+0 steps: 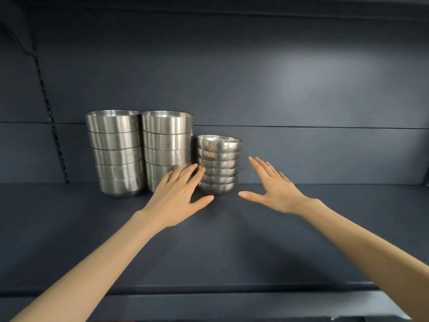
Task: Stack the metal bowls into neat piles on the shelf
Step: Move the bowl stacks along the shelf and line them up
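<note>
Three piles of metal bowls stand on the dark shelf [232, 247]. A tall pile of straight-sided bowls [116, 152] is at the left, a second tall pile [167, 140] stands beside it, and a shorter pile of small rounded bowls [218, 163] is at the right, its top bowl slightly tilted. My left hand [180, 196] is spread open just left of the small pile, its fingers in front of the second pile's base. My right hand [274, 187] is open to the right of the small pile, a gap away. Neither hand holds anything.
The shelf's dark back panel [301, 89] rises behind the piles. A slotted upright rail [50, 112] runs down the left side. The shelf surface stretches bare to the right of the small pile and toward its front edge [232, 291].
</note>
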Motion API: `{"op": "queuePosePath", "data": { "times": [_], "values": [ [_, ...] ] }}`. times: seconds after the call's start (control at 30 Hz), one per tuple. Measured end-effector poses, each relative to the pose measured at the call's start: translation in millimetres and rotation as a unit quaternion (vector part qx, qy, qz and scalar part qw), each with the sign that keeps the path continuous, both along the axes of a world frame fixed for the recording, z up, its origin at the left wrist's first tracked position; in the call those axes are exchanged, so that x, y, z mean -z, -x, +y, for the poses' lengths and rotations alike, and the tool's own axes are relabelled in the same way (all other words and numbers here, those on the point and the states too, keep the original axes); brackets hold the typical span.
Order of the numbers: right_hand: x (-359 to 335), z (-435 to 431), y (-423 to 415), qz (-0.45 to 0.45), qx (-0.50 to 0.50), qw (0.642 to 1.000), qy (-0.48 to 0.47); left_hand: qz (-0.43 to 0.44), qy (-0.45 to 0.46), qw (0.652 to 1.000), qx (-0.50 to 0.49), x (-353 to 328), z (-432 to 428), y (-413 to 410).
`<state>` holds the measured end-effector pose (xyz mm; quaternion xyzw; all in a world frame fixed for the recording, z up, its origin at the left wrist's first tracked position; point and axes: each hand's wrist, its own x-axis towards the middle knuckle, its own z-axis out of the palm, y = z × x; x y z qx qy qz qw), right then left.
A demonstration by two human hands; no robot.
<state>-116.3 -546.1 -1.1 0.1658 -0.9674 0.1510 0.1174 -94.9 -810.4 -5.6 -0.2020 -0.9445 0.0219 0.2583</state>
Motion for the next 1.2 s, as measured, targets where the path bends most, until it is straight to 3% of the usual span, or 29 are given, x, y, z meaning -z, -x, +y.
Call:
{"op": "queuePosePath", "data": {
  "times": [0.17,0.37,0.53,0.63,1.2],
  "values": [
    [-4,17,-37,0.012,0.067,0.997,-0.046,-0.069,0.012,0.997,-0.033,-9,13,-5],
    [-8,56,-84,-0.039,0.140,0.987,-0.075,-0.102,0.000,0.995,-0.004,-13,43,-16],
    [-10,99,-109,0.036,0.188,0.981,-0.037,-0.114,0.008,0.993,0.014,-8,65,-25],
    [-7,125,-119,0.064,0.198,0.978,-0.031,-0.120,0.009,0.993,0.009,-9,82,-31],
    [-5,345,-169,0.003,0.235,0.970,-0.055,-0.129,-0.014,0.992,-0.002,-20,281,-56]
  ]
}}
